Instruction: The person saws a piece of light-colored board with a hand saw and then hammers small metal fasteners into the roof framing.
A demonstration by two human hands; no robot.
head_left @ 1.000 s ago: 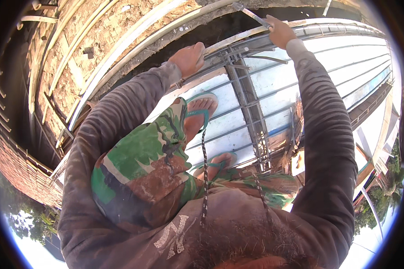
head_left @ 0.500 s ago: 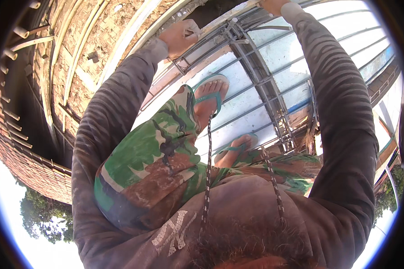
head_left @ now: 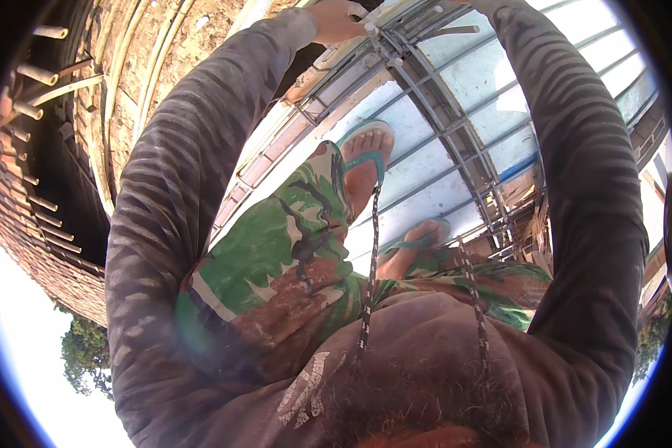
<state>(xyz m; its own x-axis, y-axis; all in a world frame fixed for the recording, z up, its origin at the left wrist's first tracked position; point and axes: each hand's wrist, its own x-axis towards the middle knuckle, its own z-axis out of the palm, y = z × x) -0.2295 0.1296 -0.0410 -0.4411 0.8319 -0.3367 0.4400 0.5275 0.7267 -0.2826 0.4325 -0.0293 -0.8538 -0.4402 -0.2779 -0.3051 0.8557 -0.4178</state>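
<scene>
My left hand (head_left: 337,22) is at the top edge with its fingers curled, beside the end of a steel rebar frame (head_left: 387,51). Whatever lies inside its grip is hidden, and the picture cuts off part of the fingers. Only a sliver of my right hand (head_left: 482,4) shows at the upper edge, right of the rebar frame, so its fingers are out of sight. Tied bars of the rebar frame run down between my arms over pale blue-white panels (head_left: 429,160). My feet, in green flip-flops (head_left: 373,158), rest on the panels.
Thin steel bars (head_left: 493,71) cross the panels at the right. At the left are a woven bamboo surface (head_left: 168,67) with long bamboo strips, protruding bamboo pole ends (head_left: 37,73) and a tiled roof slope (head_left: 45,257). A dark gap (head_left: 82,187) lies between them. Trees stand beyond.
My left hand has moved up and to the right, closer to the end of the rebar frame. My right hand has slipped mostly out of the top of the picture. The view has shifted slightly.
</scene>
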